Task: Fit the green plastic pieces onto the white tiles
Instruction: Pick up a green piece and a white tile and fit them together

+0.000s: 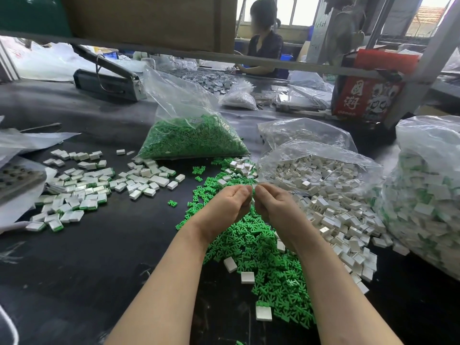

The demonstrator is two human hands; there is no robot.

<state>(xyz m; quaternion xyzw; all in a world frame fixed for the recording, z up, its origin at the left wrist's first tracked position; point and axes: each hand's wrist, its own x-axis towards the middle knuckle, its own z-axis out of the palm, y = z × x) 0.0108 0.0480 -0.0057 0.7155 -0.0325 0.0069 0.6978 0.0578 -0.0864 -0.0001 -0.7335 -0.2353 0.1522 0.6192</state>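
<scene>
Left hand [230, 202] and right hand [273, 205] meet fingertip to fingertip, pinching one small white tile [254, 187]. Loose green pieces [261, 245] lie heaped beneath both hands.

Bench [74, 270]: loose plastic pieces [268, 257] heaped at centre; bag of pieces [191, 138] behind them; assembled tiles [82, 192] spread at left; open bag of tiles [321, 175] at right; full bag [428, 195] far right.
</scene>
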